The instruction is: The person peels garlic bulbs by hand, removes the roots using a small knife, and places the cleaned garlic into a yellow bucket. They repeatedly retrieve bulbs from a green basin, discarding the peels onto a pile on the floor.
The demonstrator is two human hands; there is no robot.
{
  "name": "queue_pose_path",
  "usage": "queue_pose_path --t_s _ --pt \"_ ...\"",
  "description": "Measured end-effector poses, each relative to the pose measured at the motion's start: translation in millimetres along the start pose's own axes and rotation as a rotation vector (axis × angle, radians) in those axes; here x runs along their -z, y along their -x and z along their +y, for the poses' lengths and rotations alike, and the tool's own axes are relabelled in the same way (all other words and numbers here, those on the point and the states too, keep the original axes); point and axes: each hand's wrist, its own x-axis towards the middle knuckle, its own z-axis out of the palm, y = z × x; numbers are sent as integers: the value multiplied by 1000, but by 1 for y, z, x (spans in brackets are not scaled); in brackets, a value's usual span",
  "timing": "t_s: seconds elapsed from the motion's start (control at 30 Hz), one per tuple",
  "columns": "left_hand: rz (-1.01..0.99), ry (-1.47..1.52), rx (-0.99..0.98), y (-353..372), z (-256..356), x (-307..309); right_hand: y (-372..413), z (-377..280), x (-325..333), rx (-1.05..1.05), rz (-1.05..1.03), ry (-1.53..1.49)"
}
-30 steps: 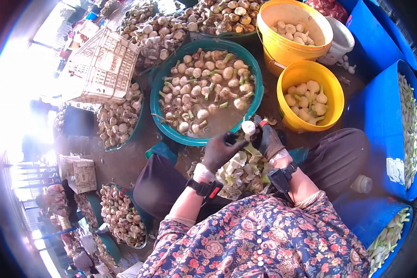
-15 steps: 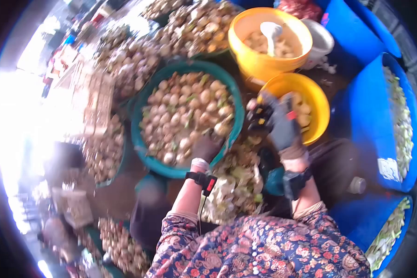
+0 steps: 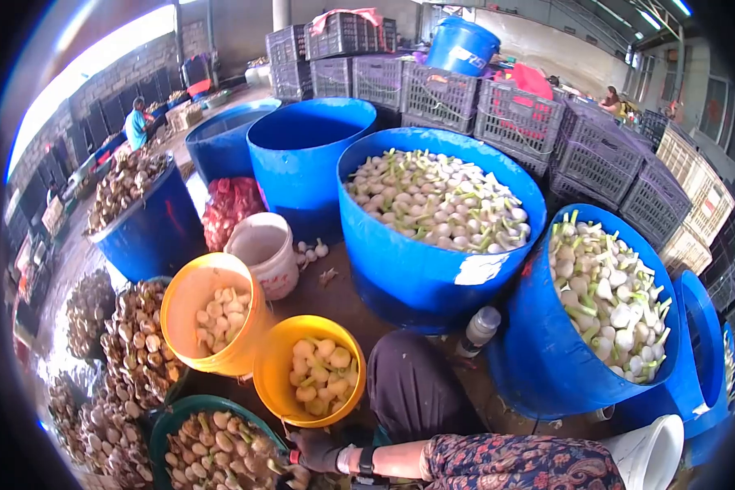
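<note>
My right hand [image 3: 317,452], in a dark glove with a red mark, is at the bottom, between the green basin [image 3: 157,445] and the small yellow bucket [image 3: 263,384]. Its fingers are bent together; what they hold is too small to make out. Of my left hand [image 3: 292,477] only a dark gloved part shows at the lower edge, over the basin's right side, its fingers hidden. Pale bulbs with short stems [image 3: 220,449] fill the basin. Trimmed whitish bulbs [image 3: 322,371] lie in the yellow bucket.
An orange-yellow bucket [image 3: 249,343] holds peeled bulbs, beside a white bucket [image 3: 282,273]. Large blue tubs [image 3: 400,253] of stemmed bulbs stand ahead and right, backed by stacked crates [image 3: 438,94]. A bottle [image 3: 480,328] stands near my knee [image 3: 412,380]. Two people are far off.
The view has swung up and right, so the basin and my hands sit low in the picture. My right hand has moved from the yellow bucket's inner side to below its rim.
</note>
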Motion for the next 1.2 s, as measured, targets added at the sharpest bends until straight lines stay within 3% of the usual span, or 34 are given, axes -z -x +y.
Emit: queue_pose_path --t_s 0.1,0.2,0.33,0.4,0.43,0.5,0.53,0.57,0.63,0.67,0.73,0.8,0.87,0.9,1.0,1.1,1.2 --pt "-100 -179 -127 23 32 -21 9 -6 2 220 203 362" --pt "-179 -314 -246 48 55 -37 15 0 1 414 405 298" --pt "-246 -433 -387 81 71 -45 33 -7 17 265 215 363" --pt "-262 -461 -456 98 70 -39 33 7 -11 -8 34 -150" --pt "-258 -472 -484 114 66 -30 26 26 -39 -94 104 -46" --pt "-242 -490 -551 143 59 -17 50 -5 -10 129 447 142" --pt "-231 -498 -587 157 55 -11 46 -14 14 307 529 454" --pt "-220 -504 -631 168 48 -8 57 -35 44 385 361 476" --pt "-159 -533 -693 181 41 -3 56 -33 38 504 138 280" --pt "-101 -574 -713 184 37 1 52 -15 12 542 145 0" --pt "-68 -577 -565 192 32 6 50 4 -12 176 -283 -600" --pt "-57 -380 -260 211 60 8 60 -28 21 -461 -515 -1019" --pt "-53 491 84 211 57 10 61 -27 17 -242 -480 -638" --pt "-53 344 63 215 59 12 64 -29 19 -44 -416 -491" --pt "124 -120 -192 224 64 3 71 -43 24 185 -359 -271" --pt "281 -481 -312 224 50 -2 71 -41 20 205 -338 -218" --pt "319 -609 -352 227 50 1 70 -43 27 200 -438 -234"
